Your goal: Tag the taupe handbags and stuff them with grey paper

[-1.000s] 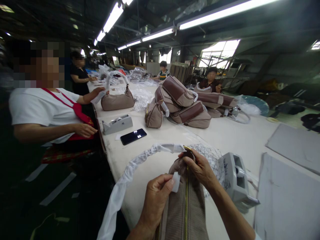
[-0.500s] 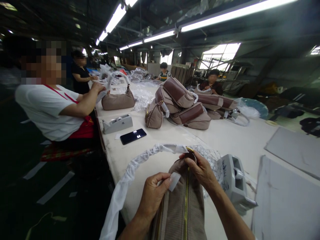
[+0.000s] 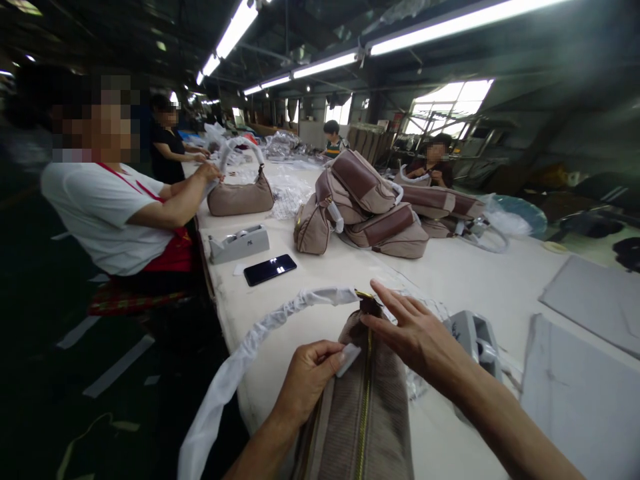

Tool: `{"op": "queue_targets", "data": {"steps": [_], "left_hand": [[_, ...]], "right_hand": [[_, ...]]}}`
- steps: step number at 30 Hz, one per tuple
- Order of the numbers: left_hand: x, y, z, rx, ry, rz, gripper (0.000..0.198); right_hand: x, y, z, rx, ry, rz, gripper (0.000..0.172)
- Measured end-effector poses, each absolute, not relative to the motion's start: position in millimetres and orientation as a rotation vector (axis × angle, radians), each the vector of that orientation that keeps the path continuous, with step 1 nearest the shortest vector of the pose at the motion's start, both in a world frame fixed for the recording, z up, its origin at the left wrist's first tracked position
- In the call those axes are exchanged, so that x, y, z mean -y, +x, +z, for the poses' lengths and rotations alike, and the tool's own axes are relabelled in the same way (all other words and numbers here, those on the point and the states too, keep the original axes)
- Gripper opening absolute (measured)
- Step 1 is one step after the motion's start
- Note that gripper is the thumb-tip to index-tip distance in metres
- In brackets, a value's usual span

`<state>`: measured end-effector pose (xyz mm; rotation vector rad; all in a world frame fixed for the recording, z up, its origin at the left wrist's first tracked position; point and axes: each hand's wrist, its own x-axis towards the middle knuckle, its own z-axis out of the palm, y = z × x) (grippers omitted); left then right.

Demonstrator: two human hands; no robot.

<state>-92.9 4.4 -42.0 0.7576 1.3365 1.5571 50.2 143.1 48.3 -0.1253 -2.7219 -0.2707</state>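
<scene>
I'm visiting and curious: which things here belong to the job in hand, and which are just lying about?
In use: nearest brown bag; its wrapped handle; white slip in the left hand.

Seemingly lying about: black phone; pale flat sheets; floor strips.

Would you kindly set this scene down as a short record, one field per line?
Bag: brown, with a gold zipper along it
Strap: wrapped in white, attached at the bag's far end
Left hand: pinching a small white strip over the bag
Right hand: open, at the strap end
On the table: phone, grey tape dispenser, pile of brown bags
Co-worker at left: white shirt, red apron
</scene>
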Motion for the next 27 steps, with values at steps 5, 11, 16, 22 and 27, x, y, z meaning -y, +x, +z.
{"op": "queue_targets", "data": {"steps": [5, 11, 16, 22, 27], "left_hand": [[-6, -93, -49, -1.243, 0.668, 1.59, 0.023], [-5, -99, -46, -1.227, 0.601, 1.677, 0.021], [-5, -99, -40, -1.253, 0.662, 1.634, 0.021], [-6, -96, -35, -1.244, 0.64, 1.639, 0.021], [-9, -93, -30, -1.178, 0.58, 1.649, 0.022]], "right_hand": [[-141, 34, 54, 2.859, -0.286, -0.301, 0.018], [-142, 36, 46, 2.829, -0.314, -0.066, 0.021], [-150, 47, 33, 2.701, -0.248, 0.273, 0.025], [-150, 50, 30, 2.647, -0.206, 0.299, 0.023], [-150, 52, 30, 2.625, -0.199, 0.286, 0.022]]}}
